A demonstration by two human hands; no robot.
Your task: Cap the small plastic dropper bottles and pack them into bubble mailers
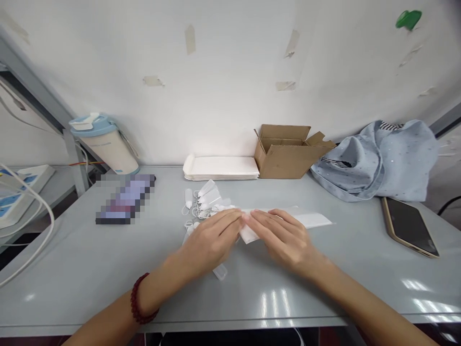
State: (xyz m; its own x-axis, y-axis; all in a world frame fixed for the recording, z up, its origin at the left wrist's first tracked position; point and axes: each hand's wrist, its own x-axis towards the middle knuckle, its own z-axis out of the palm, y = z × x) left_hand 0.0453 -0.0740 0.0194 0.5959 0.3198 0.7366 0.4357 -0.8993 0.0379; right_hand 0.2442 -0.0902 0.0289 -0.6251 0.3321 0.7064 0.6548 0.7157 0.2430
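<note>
My left hand [215, 235] and my right hand [286, 235] meet over the middle of the table, fingertips touching. Both are closed at the near left end of a long white envelope [311, 220], which lies slanted to the right under my right hand. Fingers cover much of it, so any contents are hidden. Close to my left hand is a loose pile of small white plastic tags [209, 196] with thin loops. One pale, see-through piece [220, 272] shows below my left wrist. A stack of white envelopes [223, 166] lies by the wall.
An open cardboard box [288, 158] stands beside the stack. At the back right sits a light blue cloth bag [392, 158], with a phone [410, 226] before it. A blurred-out phone-like device [126, 199] and a cream tumbler [108, 146] are on the left.
</note>
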